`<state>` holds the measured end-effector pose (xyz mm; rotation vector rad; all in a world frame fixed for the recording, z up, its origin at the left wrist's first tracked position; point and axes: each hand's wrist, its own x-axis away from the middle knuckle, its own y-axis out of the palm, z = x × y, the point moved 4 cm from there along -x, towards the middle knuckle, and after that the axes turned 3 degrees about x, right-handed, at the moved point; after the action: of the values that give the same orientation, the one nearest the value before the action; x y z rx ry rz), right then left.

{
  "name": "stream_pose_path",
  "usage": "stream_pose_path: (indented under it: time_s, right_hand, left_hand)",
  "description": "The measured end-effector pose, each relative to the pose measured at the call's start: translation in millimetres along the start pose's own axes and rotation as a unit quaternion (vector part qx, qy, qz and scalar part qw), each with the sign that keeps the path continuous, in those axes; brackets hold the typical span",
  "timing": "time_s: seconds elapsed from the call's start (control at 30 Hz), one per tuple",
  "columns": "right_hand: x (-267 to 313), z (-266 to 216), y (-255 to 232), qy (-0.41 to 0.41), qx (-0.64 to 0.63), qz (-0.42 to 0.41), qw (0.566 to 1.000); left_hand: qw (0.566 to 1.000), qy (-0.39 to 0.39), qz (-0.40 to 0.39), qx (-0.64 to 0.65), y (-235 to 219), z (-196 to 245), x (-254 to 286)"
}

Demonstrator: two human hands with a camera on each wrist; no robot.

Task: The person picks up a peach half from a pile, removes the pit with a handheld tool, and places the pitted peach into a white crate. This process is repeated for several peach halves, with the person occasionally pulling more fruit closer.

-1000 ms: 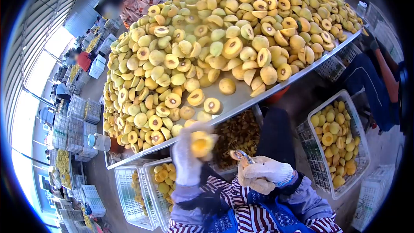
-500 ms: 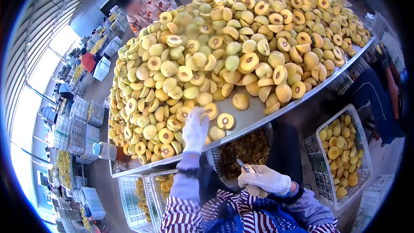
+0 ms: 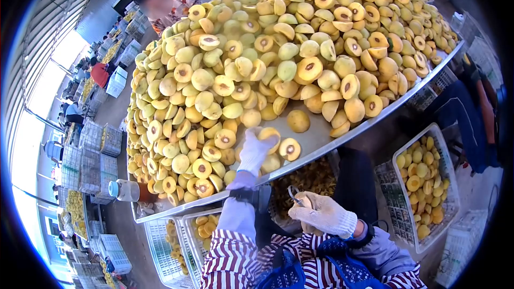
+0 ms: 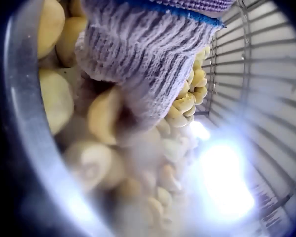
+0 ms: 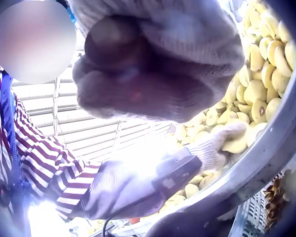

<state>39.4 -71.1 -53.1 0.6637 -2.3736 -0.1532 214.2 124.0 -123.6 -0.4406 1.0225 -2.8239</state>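
Where the near metal rim [image 3: 350,135] of the surface [image 3: 319,128] curves past the worker, halved yellow fruits [image 3: 214,101] form a broad heap reaching from the left end to the far right. A bare strip lies between heap and rim, with one rounded fruit [image 3: 298,121] and one cut-side-up half [image 3: 289,149] on it. At this edge the left hand [image 3: 254,152] curls its fingers round a fruit half [image 3: 269,138]. Nearer the body, apart from the rim, the right hand [image 3: 325,215] grips a small metal tool [image 3: 293,192] with a looped end.

Below the edge, brown scraps [image 3: 308,181] fill a crate [image 5: 251,213]. Fruit-filled crates stand at left [image 3: 162,257] and right [image 3: 454,184]; floor shows between the right one and the rim. A lidded jar [image 3: 127,190] sits by the left corner. Beyond, stacked crates [image 3: 91,158] and other workers line the room under a ribbed roof [image 3: 45,27].
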Motion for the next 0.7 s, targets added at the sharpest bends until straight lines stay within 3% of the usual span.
stream_pose_path:
  time_s: [0.03,0.07,0.13,0.23,0.33,0.37,0.47,0.5,0.63,0.7]
  right_hand:
    - [1,-1,-3,-0.007,0.014,0.023,1.000]
    - [2,-3,-6,-0.015,0.027,0.047,0.998]
    - [6,-15,-12,-0.005,0.089,0.075,0.993]
    - [1,-18,-14,-0.076,0.191,0.130,0.970]
    - [1,-28,-10,-0.140,0.274,0.177,0.935]
    - [2,-29,-9,-0.143,0.280,0.182,0.932]
    - [2,-27,-6,-0.136,0.332,0.198,0.912]
    - [2,-27,-5,-0.131,0.355,0.204,0.903]
    - [2,-24,3,-0.110,0.332,0.169,0.921]
    - [2,-26,4,-0.109,0.320,0.161,0.927]
  left_hand:
    - [0.999,-0.015,-0.019,0.045,-5,11,14]
    - [0.981,-0.007,-0.058,0.183,-5,22,29]
    - [0.886,0.002,-0.128,0.446,-2,30,59]
    - [0.890,0.132,-0.100,0.424,-4,29,84]
    - [0.841,0.083,-0.165,0.509,-8,44,114]
    - [0.871,0.085,-0.145,0.462,-10,45,122]
    - [0.905,0.118,-0.125,0.390,-21,64,146]
    - [0.900,0.146,-0.103,0.399,-19,65,152]
    - [0.922,0.099,-0.071,0.369,-20,62,162]
    - [0.895,0.098,-0.092,0.426,-22,63,159]
